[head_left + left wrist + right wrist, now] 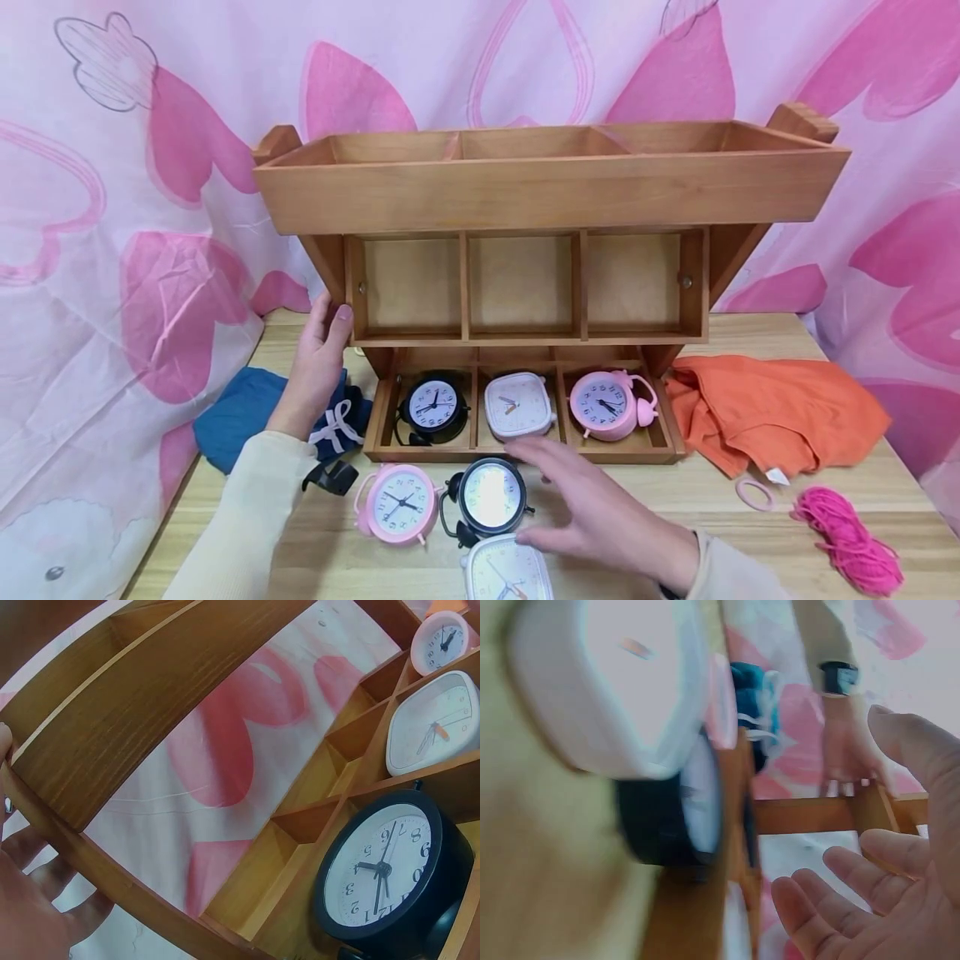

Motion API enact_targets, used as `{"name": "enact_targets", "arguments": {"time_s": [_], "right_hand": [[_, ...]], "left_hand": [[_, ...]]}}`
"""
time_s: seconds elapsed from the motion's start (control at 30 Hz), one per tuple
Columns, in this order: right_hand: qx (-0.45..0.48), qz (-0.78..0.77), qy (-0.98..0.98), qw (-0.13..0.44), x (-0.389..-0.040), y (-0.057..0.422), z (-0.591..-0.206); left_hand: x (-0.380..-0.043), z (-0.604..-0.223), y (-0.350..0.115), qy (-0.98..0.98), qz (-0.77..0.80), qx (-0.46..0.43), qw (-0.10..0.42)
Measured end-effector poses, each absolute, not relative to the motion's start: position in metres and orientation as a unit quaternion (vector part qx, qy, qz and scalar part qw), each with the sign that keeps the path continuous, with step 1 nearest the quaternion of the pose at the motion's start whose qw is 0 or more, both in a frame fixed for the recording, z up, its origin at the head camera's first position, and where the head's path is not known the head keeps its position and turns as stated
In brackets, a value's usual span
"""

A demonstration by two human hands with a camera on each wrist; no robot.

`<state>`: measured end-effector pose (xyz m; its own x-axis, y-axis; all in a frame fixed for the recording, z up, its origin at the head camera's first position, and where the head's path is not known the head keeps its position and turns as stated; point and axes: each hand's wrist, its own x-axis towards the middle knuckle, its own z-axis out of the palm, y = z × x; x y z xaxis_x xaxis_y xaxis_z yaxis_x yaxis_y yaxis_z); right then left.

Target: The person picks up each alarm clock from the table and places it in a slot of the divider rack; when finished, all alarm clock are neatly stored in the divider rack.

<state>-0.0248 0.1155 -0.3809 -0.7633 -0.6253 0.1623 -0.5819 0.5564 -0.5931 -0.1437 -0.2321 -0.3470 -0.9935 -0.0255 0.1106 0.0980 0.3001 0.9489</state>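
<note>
A tiered wooden shelf (555,192) stands on the table, its trays split into compartments. My left hand (315,367) holds its left side, with the thumb at the front edge and the fingers (82,915) behind the side piece. The bottom tray holds a black alarm clock (433,407), a white square clock (517,407) and a pink alarm clock (600,407). My right hand (600,508), fingers spread and holding nothing, hovers beside a second black alarm clock (491,497) and a second white clock (506,571) on the table. A second pink alarm clock (401,504) lies left of them.
Blue cloth (240,417) and a dark bundle with a pale bow (337,425) lie left of the shelf. Orange cloth (780,408), a pink ring (754,494) and bright pink yarn (847,537) are on the right. A patterned curtain (202,208) hangs behind.
</note>
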Motion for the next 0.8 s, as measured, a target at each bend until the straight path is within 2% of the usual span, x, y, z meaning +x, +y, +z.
{"name": "enact_targets", "arguments": {"time_s": [0.23,0.47,0.67,0.8], "right_hand": [[-0.318,-0.338,0.880,0.103,0.003,0.126,-0.420],[-0.275,-0.325,0.901,0.087,0.017,0.125,-0.444],[-0.252,-0.346,0.888,0.171,0.021,0.126,-0.453],[-0.249,-0.347,0.881,0.202,0.022,0.122,-0.457]], "left_hand": [[-0.144,-0.348,-0.232,-0.802,-0.595,-0.025,0.057],[-0.144,-0.348,-0.232,-0.802,-0.594,-0.025,0.054],[-0.144,-0.348,-0.232,-0.802,-0.594,-0.029,0.055],[-0.144,-0.348,-0.233,-0.803,-0.593,-0.027,0.054]]}}
